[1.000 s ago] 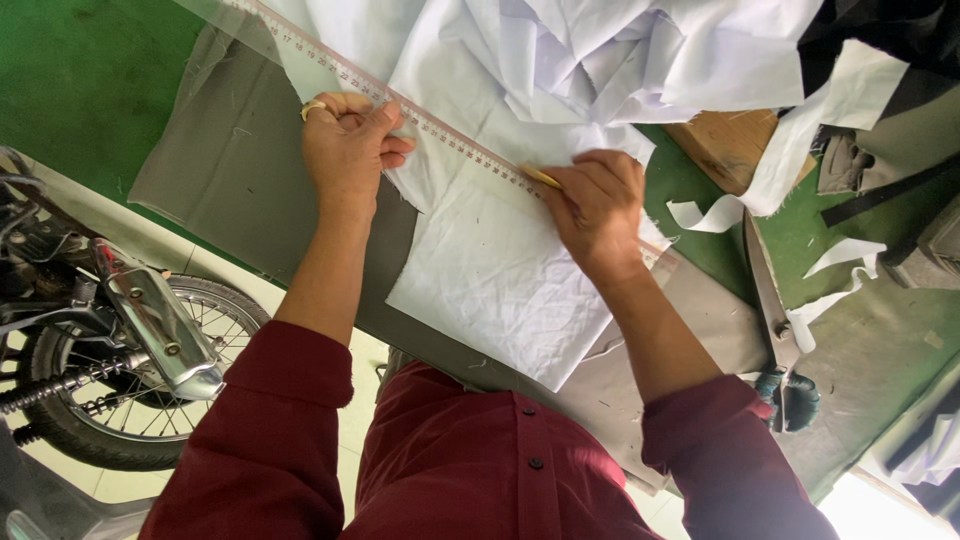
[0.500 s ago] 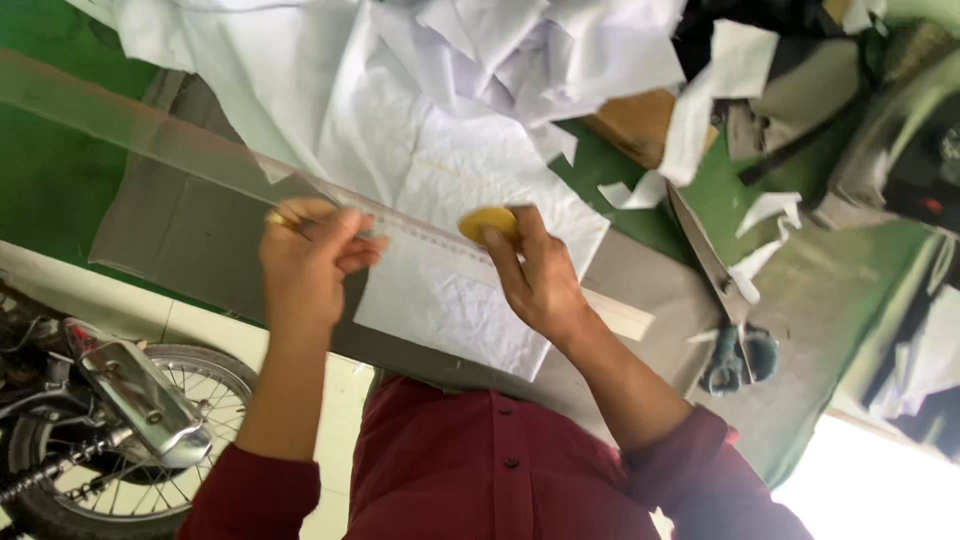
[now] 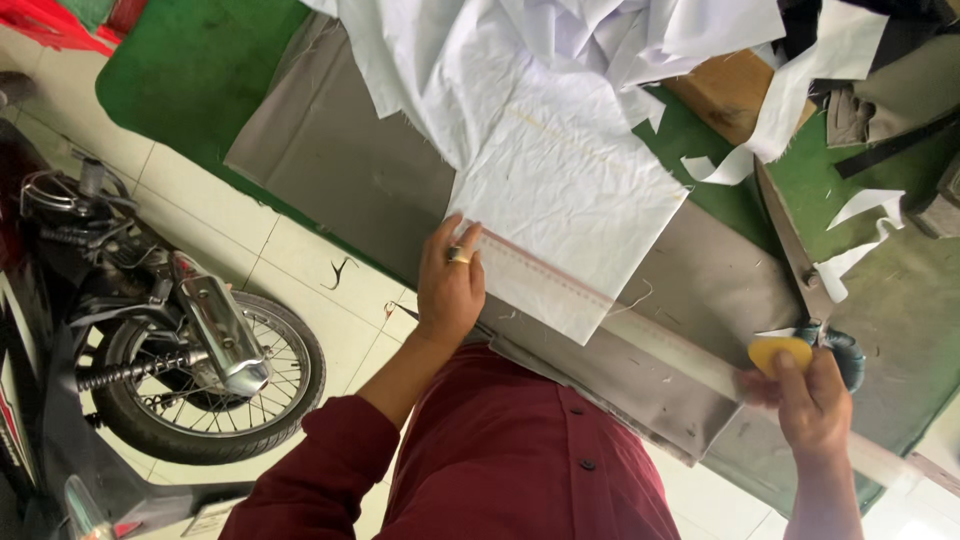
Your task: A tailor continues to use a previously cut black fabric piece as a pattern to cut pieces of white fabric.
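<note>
L hand (image 3: 449,285) lay flat on ruler (image 3: 600,315); R hand (image 3: 812,400) pinched yellow chalk (image 3: 780,352). White fabric (image 3: 570,190) bore one faint line, prob. more marking left.

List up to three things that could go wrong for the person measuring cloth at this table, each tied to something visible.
1. Only the left hand presses the long clear ruler; the right hand, holding yellow chalk, is at its far end, so the ruler may pivot.
2. The white fabric piece lies loose on grey cloth and could slide.
3. Scissors lie open nearby.
</note>
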